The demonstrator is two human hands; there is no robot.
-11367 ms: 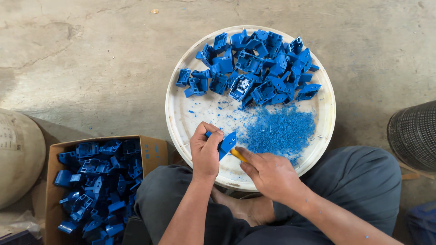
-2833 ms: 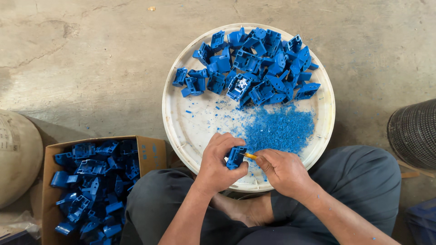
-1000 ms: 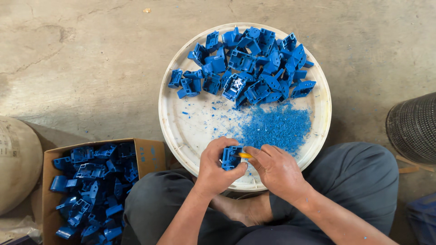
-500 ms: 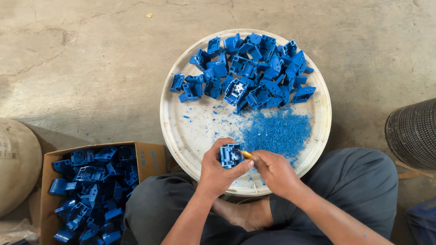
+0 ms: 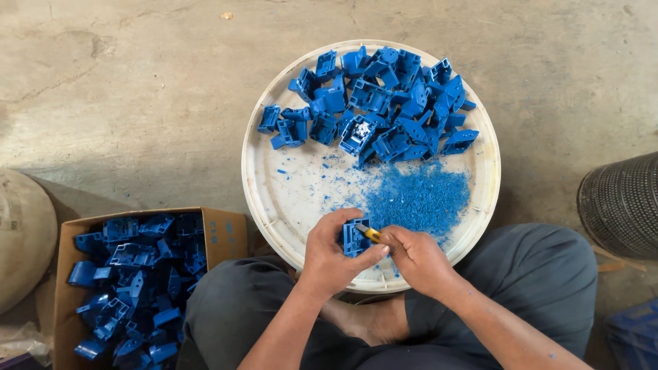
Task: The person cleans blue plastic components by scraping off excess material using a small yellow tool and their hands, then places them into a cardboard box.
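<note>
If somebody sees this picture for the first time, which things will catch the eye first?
The big white tray on the grey floor, with a heap of blue parts at its far side and blue shavings nearer the person. At its near rim, the left hand holds one blue part while the right hand works on it with a yellow knife. A box of blue parts stands at the lower left.
</note>
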